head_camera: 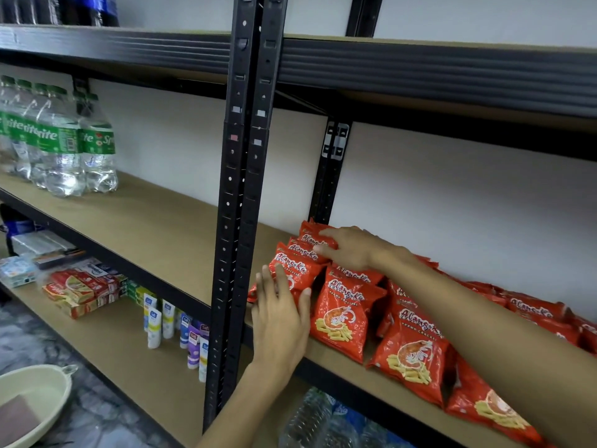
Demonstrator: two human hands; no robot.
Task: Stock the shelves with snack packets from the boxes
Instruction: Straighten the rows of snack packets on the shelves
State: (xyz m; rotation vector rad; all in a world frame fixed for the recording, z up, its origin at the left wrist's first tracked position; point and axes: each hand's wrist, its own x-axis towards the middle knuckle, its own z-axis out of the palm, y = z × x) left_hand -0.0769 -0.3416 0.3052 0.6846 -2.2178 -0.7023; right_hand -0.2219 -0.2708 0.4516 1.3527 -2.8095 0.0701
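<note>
My left hand [281, 321] is flat and open, fingers straight and close together, pointing toward twelve o'clock. Its palm and fingertips press against the front of the leftmost stack of prawn cracker packets [298, 270], and the thumb touches that stack's lower edge. My right hand [350, 248] lies at one o'clock from the left one, reaching in from four o'clock. Its fingers are stretched toward nine o'clock over the tops of the rear packets in the same stack. They rest there rather than closing round anything, and its thumb is hidden.

The red packets stand in leaning rows on the middle shelf [155, 227], starting just right of the black upright [239, 195] and running off toward four o'clock under my right forearm.

At ten o'clock on the same board stand Sprite bottles [61, 147]. One shelf lower, at eight o'clock, are red cartons [80, 291] and upright cream tubes [168, 318]. On the floor at seven o'clock sits a cream basin [42, 392] with a sponge [16, 418] in it. Clear plastic bottles [323, 418] lie below the packets at six o'clock.
</note>
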